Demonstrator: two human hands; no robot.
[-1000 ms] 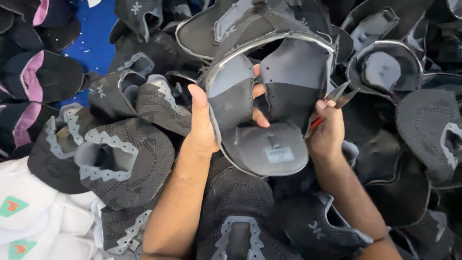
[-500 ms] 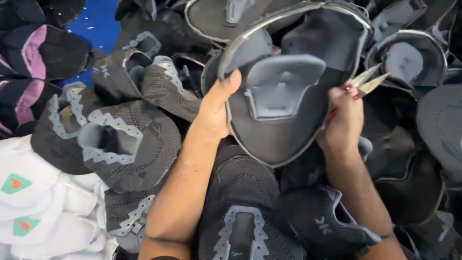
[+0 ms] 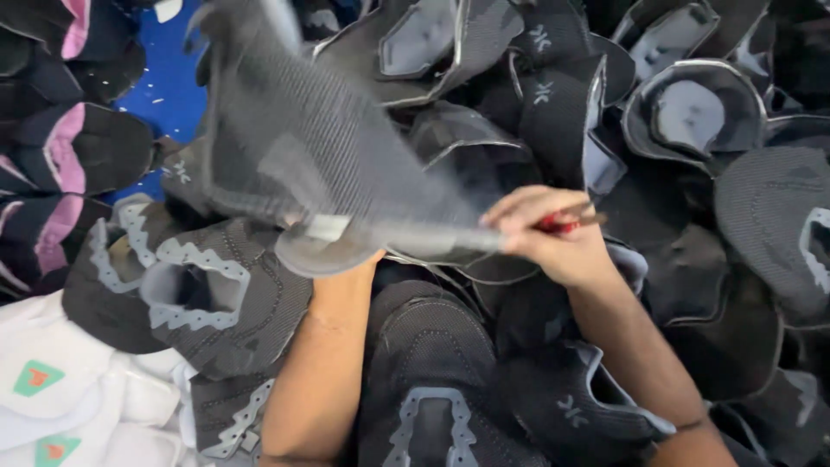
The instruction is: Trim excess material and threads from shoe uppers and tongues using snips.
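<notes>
The blurred grey shoe upper (image 3: 303,164) lies above-left of the right hand (image 3: 553,238), which pinches its edge.

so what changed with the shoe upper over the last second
The dark knit shoe upper was flipped: earlier its grey inner lining faced up between both hands, now its ribbed outer side shows, swung up and left, blurred. The left hand is now mostly hidden beneath it. The right hand still pinches its edge and keeps the red-handled tool. The pile of dark uppers and the white ones stayed put.
</notes>
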